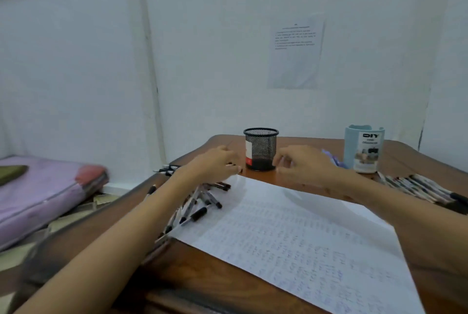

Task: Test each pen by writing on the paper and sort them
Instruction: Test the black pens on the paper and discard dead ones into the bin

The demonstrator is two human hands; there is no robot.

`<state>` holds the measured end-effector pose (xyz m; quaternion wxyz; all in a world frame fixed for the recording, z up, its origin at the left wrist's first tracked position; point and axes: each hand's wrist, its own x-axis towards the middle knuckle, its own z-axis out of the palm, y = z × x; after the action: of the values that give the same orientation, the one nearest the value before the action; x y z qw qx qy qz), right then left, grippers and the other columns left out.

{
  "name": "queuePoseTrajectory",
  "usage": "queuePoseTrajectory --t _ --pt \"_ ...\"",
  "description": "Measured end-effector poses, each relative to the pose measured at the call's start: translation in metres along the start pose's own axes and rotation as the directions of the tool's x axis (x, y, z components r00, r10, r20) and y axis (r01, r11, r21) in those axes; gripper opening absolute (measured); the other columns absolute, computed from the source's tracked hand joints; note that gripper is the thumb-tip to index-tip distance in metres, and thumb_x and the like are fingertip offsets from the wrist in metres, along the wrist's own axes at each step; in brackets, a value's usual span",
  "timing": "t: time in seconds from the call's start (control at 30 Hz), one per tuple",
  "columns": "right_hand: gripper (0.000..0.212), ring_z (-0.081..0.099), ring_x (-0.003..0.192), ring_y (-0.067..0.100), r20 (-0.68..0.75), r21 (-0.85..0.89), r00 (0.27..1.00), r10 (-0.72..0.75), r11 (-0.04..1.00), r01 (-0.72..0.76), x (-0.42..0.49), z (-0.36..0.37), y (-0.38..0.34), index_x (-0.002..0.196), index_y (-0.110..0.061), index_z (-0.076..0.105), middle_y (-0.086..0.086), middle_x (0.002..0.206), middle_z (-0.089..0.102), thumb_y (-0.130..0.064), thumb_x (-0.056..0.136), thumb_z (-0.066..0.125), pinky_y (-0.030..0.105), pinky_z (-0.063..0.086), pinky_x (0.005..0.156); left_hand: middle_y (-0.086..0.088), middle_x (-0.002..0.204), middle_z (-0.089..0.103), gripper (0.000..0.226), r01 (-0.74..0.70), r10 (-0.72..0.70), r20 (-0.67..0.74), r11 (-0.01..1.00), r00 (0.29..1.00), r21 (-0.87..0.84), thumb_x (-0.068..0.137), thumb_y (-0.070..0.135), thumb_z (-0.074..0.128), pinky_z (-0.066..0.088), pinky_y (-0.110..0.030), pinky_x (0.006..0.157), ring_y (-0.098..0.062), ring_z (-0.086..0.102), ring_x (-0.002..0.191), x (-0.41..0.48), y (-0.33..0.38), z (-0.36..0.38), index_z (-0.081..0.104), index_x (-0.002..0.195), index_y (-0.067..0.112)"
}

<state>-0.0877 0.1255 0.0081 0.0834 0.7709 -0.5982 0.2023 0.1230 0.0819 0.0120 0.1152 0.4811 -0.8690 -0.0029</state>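
Most of the lower view is a brown wooden table [202, 278] whose left edge runs diagonally toward the near corner, beyond which a purple mattress [38, 197] lies on the floor. A large sheet of paper [304, 237], covered in faint scribbled lines, spans the tabletop at a slant. Its near-left corner sits close to the table's edge, and a band of bare wood is open between its far edge and the two holders.

On the left, a loose pile of black-capped pens [200, 202] lies partly under the paper's left margin, with a few strays [168, 169] near the table's far-left edge. On the right, a tidy row of pens [417, 185] lies side by side, just beside the paper's far-right corner.

At the back stand a black mesh pen cup [260, 147] and, well apart to the right, a pale blue desk organizer [364, 149] – bare wood shows between them.

The left hand [215, 163] hovers over the pile with fingers curled down. A pale sliver with a dark end shows at its fingertips, but blur hides whether they pinch it. The right hand [305, 164] sits just right of the mesh cup, fingers loosely curled, holding nothing visible.
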Motion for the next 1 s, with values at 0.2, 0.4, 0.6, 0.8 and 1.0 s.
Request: queuePoseTrajectory --t 0.2,0.4,0.6,0.8,1.0 --pt "0.026 0.05 0.107 0.021 0.078 0.058 0.991 -0.108 0.993 0.103 0.073 0.06 -0.046 0.116 -0.017 0.059 0.003 0.112 0.058 -0.024 0.093 0.048 0.03 0.042 0.081 -0.012 0.139 0.041 0.042 0.236 -0.236 -0.032 0.972 0.971 0.015 0.098 0.031 0.04 0.035 -0.038 0.105 -0.029 0.042 0.125 0.008 -0.059 -0.003 0.045 0.136 0.014" --pt "0.026 0.048 0.111 0.021 0.059 -0.109 0.988 -0.141 0.983 0.147 0.098 0.091 -0.039 0.118 -0.019 0.056 0.002 0.12 0.058 -0.026 0.097 0.043 0.032 0.04 0.083 -0.014 0.134 0.048 0.043 0.279 -0.279 0.001 0.96 0.96 -0.011 0.099 0.034 0.035 0.037 -0.038 0.102 -0.029 0.046 0.121 0.016 -0.086 0.014 0.052 0.129 0.009" --pt "0.026 0.062 0.095 0.02 -0.006 -0.22 0.974 -0.225 0.951 0.218 0.098 0.08 -0.035 0.115 -0.026 0.066 0.0 0.103 0.07 -0.029 0.094 0.051 0.031 0.051 0.08 -0.012 0.131 0.053 0.043 0.247 -0.247 0.019 0.969 0.969 0.0 0.101 0.034 0.031 0.039 -0.036 0.1 -0.026 0.049 0.118 0.019 -0.087 0.017 0.053 0.127 0.009" --pt "0.022 0.058 0.058 0.008 -0.009 0.478 1.0 0.023 0.878 -0.016 0.082 0.04 -0.028 0.106 -0.017 0.07 -0.002 0.088 0.065 -0.011 0.085 0.065 0.02 0.053 0.048 -0.012 0.134 0.048 0.04 0.189 -0.194 -0.085 0.98 0.977 -0.068 0.1 0.029 0.037 0.036 -0.033 0.101 -0.026 0.045 0.121 0.006 -0.074 0.005 0.046 0.134 0.012" --pt "0.018 0.053 0.044 0.013 0.003 0.923 0.89 0.456 0.341 -0.178 0.027 -0.017 0.005 0.083 -0.017 0.052 0.004 0.078 0.065 -0.025 0.097 0.047 0.015 0.035 0.032 -0.005 0.135 0.05 0.035 -0.015 -0.026 -0.184 0.975 0.983 -0.22 0.099 0.023 0.042 0.029 -0.022 0.097 -0.018 0.043 0.125 -0.002 -0.025 -0.007 0.051 0.131 0.013"
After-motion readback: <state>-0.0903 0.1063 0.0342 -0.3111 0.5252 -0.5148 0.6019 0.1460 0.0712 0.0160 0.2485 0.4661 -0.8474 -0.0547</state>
